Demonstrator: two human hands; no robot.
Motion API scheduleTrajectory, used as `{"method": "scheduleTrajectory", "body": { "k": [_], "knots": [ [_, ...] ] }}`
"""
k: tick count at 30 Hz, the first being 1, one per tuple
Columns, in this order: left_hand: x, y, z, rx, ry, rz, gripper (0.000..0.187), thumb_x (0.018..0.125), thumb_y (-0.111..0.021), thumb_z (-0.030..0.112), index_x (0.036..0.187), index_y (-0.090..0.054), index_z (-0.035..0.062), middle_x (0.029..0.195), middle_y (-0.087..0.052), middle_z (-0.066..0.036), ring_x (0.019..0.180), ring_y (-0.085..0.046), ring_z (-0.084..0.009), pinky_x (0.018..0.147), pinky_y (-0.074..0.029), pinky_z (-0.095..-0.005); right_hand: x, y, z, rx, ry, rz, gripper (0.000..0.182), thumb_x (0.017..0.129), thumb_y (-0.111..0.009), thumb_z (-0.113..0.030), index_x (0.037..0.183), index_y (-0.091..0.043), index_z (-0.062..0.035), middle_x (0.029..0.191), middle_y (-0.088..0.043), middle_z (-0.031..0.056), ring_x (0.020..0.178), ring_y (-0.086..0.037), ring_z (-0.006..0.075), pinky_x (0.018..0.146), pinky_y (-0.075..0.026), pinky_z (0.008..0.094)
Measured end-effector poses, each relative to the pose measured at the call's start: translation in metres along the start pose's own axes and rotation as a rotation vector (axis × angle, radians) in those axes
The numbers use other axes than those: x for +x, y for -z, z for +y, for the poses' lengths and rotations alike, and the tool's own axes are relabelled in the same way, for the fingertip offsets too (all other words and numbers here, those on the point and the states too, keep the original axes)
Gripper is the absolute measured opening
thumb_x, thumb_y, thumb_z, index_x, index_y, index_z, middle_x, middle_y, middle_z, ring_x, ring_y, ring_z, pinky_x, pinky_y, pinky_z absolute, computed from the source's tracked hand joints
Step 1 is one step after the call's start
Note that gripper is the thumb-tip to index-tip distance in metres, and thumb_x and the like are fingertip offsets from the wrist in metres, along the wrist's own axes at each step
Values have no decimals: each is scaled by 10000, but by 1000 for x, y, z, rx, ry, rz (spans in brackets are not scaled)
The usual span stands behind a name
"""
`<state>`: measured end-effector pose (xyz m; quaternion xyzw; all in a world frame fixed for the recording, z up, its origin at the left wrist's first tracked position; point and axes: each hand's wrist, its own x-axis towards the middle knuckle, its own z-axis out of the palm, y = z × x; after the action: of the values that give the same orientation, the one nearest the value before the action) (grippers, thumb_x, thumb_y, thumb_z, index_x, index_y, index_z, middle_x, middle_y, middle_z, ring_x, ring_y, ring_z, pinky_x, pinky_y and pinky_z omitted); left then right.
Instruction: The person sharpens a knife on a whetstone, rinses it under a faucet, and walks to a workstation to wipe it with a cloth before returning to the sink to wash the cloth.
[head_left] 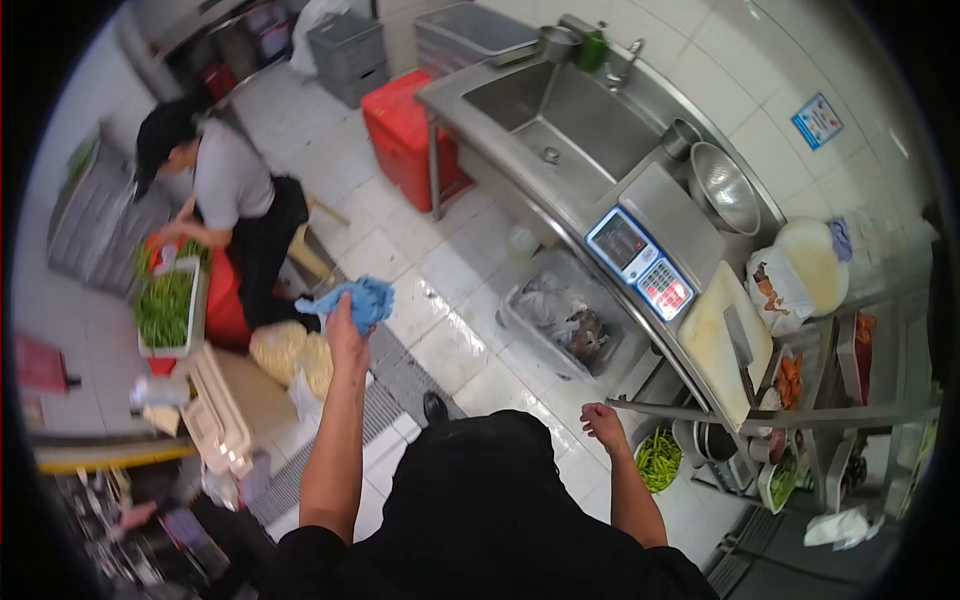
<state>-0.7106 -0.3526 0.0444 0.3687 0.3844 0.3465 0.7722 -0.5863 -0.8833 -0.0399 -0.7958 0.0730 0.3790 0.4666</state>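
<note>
My left hand (pixel 344 327) is stretched out ahead with its fingers closed round a crumpled blue cloth (pixel 362 301), held above the tiled floor. My right hand (pixel 603 428) hangs by the front end of a steel shelf rail (pixel 660 409), its fingers loosely curled in and nothing visible in them. Below and to the right of that hand is a round container of green chillies (pixel 659 460). Further forward, a clear plastic tub (pixel 575 325) with bagged contents stands on the floor under the steel counter.
A co-worker (pixel 228 190) sits at the left, hands over greens beside a white tray of green vegetables (pixel 165 308). On the right are a sink (pixel 550 110), a digital scale (pixel 640 262) and a knife (pixel 738 340) on a cutting board (pixel 700 335). A beige bin (pixel 235 405) stands left.
</note>
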Motion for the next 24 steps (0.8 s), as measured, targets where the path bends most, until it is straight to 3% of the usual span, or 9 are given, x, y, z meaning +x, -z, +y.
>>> {"method": "scheduleTrajectory", "body": {
  "k": [4,8,10,13,17,20,22,23,24],
  "knots": [
    [91,-164,42,80,-41,-482,238,999,-551,309,1102,-622,106,952,-658,-14,793,-627,-139,602,-487,-296,9,-21,-65,58,56,63,266,911,-603,-193,1112,-653,-26,882,-682,33,733,-620,118,666,-499,262],
    [127,-312,63,360,-89,-579,372,994,-554,360,1201,-618,58,1043,-664,-47,882,-620,-155,695,-498,-294,34,-34,-132,133,165,76,295,931,-613,-207,1144,-654,-8,910,-691,39,764,-627,124,697,-511,274],
    [163,-376,71,754,-101,-787,482,984,-553,419,1276,-595,38,1091,-666,-68,959,-607,-160,803,-488,-312,68,-34,-163,131,218,63,304,924,-625,-225,1136,-664,-11,907,-695,52,767,-635,131,710,-512,277],
    [198,-468,76,816,-125,-869,491,980,-544,448,1255,-611,46,1085,-666,-44,970,-597,-145,849,-468,-324,104,-30,-246,46,375,41,324,920,-640,-269,1125,-683,-22,923,-707,99,810,-666,181,751,-520,316],
    [243,-557,68,999,-91,-1035,476,983,-554,411,1243,-615,17,1142,-679,-89,1005,-631,-168,871,-498,-343,152,-4,-386,-264,596,169,332,913,-637,-283,1129,-676,-34,1025,-698,178,944,-671,341,847,-515,410],
    [276,-602,43,1032,-256,-1304,362,953,-620,320,1140,-676,14,1025,-704,-54,922,-625,-130,805,-500,-323,209,17,-489,-118,822,636,391,891,-674,-325,1139,-670,-23,1129,-676,173,1008,-658,348,861,-514,413],
    [276,-629,30,1065,-228,-1395,323,932,-646,279,1108,-689,11,986,-705,-42,902,-618,-120,789,-495,-308,262,24,-563,158,930,839,406,893,-668,-349,1115,-676,-9,1016,-700,154,930,-674,311,835,-511,395],
    [278,-643,21,1100,-202,-1464,285,912,-671,238,1076,-702,7,947,-707,-31,882,-610,-110,774,-489,-293,285,37,-588,160,907,865,406,893,-668,-349,1115,-676,-9,1016,-700,154,930,-674,311,835,-511,395],
    [292,-658,2,1097,-189,-1494,285,912,-671,238,1076,-702,7,947,-707,-31,882,-610,-110,774,-489,-293,308,50,-612,211,726,556,403,902,-655,-354,1100,-680,-4,957,-705,131,879,-670,267,806,-505,375]
  ]
}}
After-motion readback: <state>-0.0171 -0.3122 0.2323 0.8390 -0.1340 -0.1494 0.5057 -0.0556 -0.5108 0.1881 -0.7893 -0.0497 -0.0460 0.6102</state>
